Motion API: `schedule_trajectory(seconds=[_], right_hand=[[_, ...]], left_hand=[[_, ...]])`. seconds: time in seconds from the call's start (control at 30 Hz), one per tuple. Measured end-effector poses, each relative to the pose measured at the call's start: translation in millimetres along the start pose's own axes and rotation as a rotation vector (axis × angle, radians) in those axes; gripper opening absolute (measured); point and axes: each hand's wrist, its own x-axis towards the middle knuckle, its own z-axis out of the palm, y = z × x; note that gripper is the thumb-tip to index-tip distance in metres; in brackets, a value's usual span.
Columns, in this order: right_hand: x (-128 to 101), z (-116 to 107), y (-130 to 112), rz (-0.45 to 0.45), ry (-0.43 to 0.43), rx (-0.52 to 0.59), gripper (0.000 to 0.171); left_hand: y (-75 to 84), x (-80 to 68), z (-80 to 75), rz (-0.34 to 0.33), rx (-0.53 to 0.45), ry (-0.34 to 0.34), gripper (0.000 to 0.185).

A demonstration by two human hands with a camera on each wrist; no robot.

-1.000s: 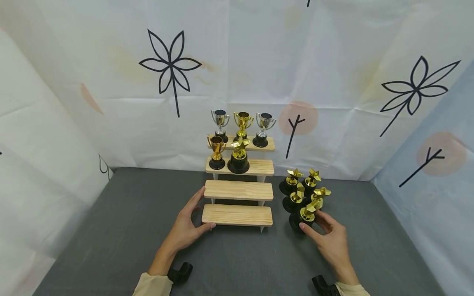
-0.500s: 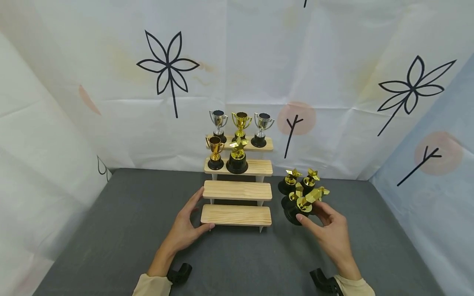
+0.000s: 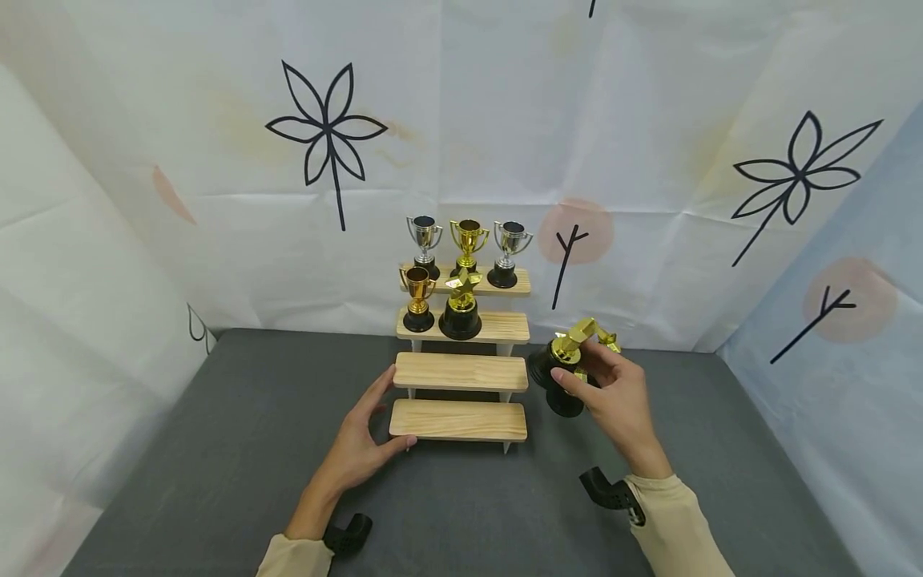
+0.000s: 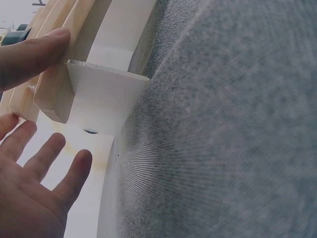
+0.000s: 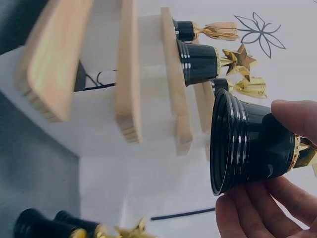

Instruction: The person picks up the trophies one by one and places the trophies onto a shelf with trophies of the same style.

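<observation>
My right hand [image 3: 613,393] grips a gold star trophy [image 3: 558,358] by its black base [image 5: 247,146], lifted and tilted, just right of the wooden step stand [image 3: 461,373]. My left hand [image 3: 360,437] rests open against the stand's left end, thumb [image 4: 29,57] on the lowest step [image 3: 457,420] and fingers by the second step. On the stand's top step stand three cup trophies [image 3: 469,244]; on the step below, a gold cup [image 3: 417,299] and a star trophy [image 3: 461,304]. More star trophies [image 3: 570,399] sit on the table behind my right hand, mostly hidden.
A grey table [image 3: 216,449] is walled by white cloth printed with black flowers [image 3: 326,132]. Black wrist mounts [image 3: 349,533] show at the near edge. The two lower steps of the stand are bare wood.
My right hand lifted one star trophy from the group on the table and carried it up and left toward the stand. The left hand stayed on the stand.
</observation>
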Motion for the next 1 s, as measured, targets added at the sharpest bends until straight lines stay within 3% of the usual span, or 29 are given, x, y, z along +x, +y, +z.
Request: schedule_trajectory(seconds=[0.2,0.6,1.0], right_hand=[[21.9,10.6,-9.7,-0.039,-0.047,0.038,0.060],[52.6,32.8,-22.1,-0.094,-0.103,0.015,0.058],[70.7,43.4,-21.2,-0.075,-0.123,-0.022,0.060]], left_hand=[[0.0,-0.4,-0.4,0.003,0.011,0.003,0.111],[0.8,-1.3,-1.1,-0.015,-0.009,-0.010,0.110],[-0.5,-1.2,-0.3,-0.002,0.003,-0.002,0.110]])
